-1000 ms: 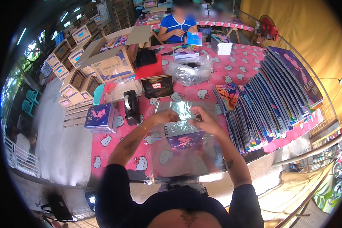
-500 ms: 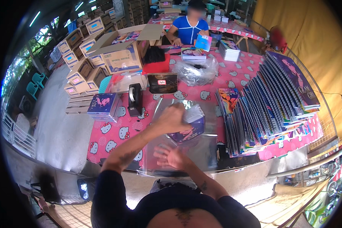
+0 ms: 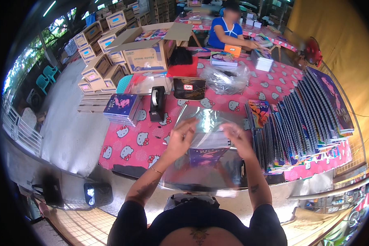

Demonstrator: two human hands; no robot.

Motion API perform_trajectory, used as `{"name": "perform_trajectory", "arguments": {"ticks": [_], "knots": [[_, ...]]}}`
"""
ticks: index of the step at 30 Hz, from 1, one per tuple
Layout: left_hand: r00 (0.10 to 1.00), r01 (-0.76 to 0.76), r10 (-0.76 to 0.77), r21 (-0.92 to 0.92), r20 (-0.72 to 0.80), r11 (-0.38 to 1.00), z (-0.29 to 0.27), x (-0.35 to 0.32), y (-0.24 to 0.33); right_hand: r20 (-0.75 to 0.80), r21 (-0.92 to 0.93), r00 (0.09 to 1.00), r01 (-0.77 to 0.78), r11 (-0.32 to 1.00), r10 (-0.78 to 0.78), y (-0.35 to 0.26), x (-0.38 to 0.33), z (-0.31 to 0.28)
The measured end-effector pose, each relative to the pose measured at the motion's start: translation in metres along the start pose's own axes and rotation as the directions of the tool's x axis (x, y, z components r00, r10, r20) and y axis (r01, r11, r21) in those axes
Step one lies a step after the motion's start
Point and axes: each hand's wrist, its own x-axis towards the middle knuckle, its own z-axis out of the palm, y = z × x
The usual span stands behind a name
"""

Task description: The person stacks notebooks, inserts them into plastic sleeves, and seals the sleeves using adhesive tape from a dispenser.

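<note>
Both hands are up over the table edge, and between them there's a clear plastic sleeve [image 3: 205, 127], glossy and crinkled, catching the light in white streaks. The left hand [image 3: 180, 137] pinches the sleeve's left edge, fingers curled on the film. The right hand [image 3: 237, 137] grips the opposite edge, though it's blurred and I can't make out the exact finger hold. Inside the sleeve and just below both hands sits a stack of notebooks [image 3: 208, 151], squared-off, with a purple printed cover showing at the bottom and pale page edges above it.

Under all of it, a pink tablecloth [image 3: 131, 139] dotted with white cartoon cat faces, smooth and flat. Out past the left hand stands a black tape dispenser [image 3: 157, 103], blocky and upright, and further left of that a neat pile of purple-covered notebooks [image 3: 121, 107]. Beyond the sleeve, a dark rectangular tin [image 3: 189, 88] and a puffy crumpled clear bag [image 3: 225, 78]. Off to the right of the right hand, a long fanned row of spiral notebooks [image 3: 299, 119], overlapping like shingles, wire bindings glinting. At the far end of the table, a person in a blue top [image 3: 227, 30] handles things of their own, with brown cardboard cartons [image 3: 145, 51] stacked to the far left.
</note>
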Motion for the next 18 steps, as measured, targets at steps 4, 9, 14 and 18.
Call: {"name": "perform_trajectory", "arguments": {"ticks": [4, 9, 14, 18], "knots": [[0.901, -0.181, 0.119, -0.112, -0.418, 0.977, -0.041, 0.031, -0.007, -0.196, -0.310, 0.937, 0.221, 0.925, -0.289, -0.073, -0.001, 0.009], [0.882, 0.307, -0.086, 0.426, -0.464, 0.851, -0.122, 0.063, -0.208, 0.177, -0.784, 0.924, 0.341, 0.518, -0.340, -0.118, -0.011, 0.080], [0.554, 0.763, -0.768, -0.175, -0.321, 0.623, -0.119, 0.099, -0.199, 0.203, -0.835, 0.963, 0.264, 0.483, -0.175, -0.110, -0.007, 0.092], [0.758, 0.333, -0.553, -0.525, -0.345, 0.783, -0.110, 0.073, -0.232, 0.169, -0.859, 0.973, 0.222, 0.461, -0.155, -0.099, -0.003, 0.097]]}}
